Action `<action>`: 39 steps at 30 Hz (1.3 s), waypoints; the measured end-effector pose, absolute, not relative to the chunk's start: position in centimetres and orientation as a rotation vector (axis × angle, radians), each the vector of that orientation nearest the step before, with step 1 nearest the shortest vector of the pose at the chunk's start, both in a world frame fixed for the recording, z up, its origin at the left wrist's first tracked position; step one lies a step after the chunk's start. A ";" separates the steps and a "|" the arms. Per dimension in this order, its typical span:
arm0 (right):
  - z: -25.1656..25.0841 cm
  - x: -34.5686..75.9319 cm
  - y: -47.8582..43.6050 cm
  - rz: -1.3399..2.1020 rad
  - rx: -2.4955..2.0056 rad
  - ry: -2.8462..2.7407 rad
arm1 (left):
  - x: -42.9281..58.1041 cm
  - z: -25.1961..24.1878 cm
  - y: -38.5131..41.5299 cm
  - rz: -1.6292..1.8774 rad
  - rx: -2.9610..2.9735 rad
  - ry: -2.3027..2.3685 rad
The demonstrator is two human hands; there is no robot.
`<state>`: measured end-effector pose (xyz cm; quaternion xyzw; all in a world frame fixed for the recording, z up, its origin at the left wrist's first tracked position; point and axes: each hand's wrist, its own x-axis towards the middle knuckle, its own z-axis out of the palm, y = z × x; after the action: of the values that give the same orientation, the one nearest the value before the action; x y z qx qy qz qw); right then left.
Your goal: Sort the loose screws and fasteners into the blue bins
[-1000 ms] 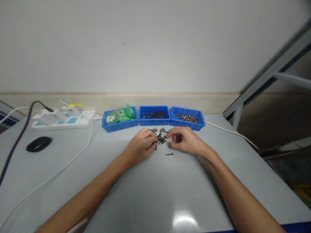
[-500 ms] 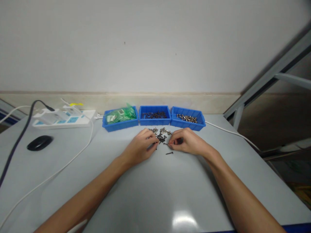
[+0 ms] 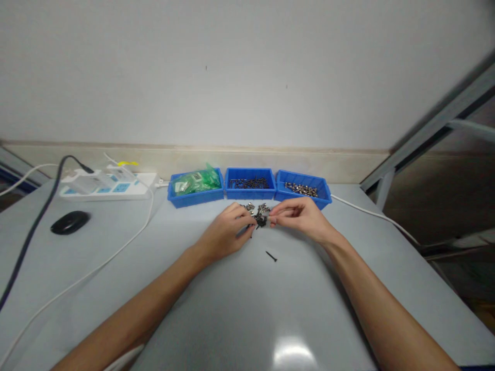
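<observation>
A small pile of dark screws [image 3: 261, 221] lies on the grey table between my hands, with shiny metal fasteners [image 3: 264, 208] just behind it. My left hand [image 3: 229, 229] rests at the pile's left edge, thumb and index finger pinched together; whatever they hold is hidden. At the right edge, the fingertips of my right hand [image 3: 300, 218] are pressed together over the pile, and what is in them is too small to make out. Nearer to me, a single dark screw [image 3: 271, 256] lies apart, slanted on the tabletop.
Three blue bins stand along the wall: one with green plastic bags [image 3: 197, 181], a middle bin [image 3: 250, 194] of dark screws, and a right bin [image 3: 284, 195] of shiny fasteners. Leftward are a white power strip [image 3: 143, 191], a black mouse [image 3: 70, 222] and cables.
The dark screw pinched in my right hand no longer shows there. My right fingertips have come back to the pile. The lone screw lies nearer to me and at a different angle.
</observation>
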<state>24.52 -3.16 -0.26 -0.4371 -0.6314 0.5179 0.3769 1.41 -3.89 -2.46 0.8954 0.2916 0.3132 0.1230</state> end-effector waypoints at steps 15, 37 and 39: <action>0.3 23.4 -4.3 1.279 -1.175 -2.061 | 0.6 -2.2 -3.7 0.905 2.546 0.855; 1.5 25.4 -4.6 0.963 -1.307 -2.334 | 0.6 -2.3 -3.7 0.928 2.568 0.862; 1.3 25.1 -4.8 1.018 -1.297 -2.362 | 0.6 -2.4 -3.7 0.918 2.572 0.866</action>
<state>25.11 -4.80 1.27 -0.4463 -0.8131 0.3505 0.1300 0.64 -3.65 -2.37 0.8891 0.2996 0.3173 0.1379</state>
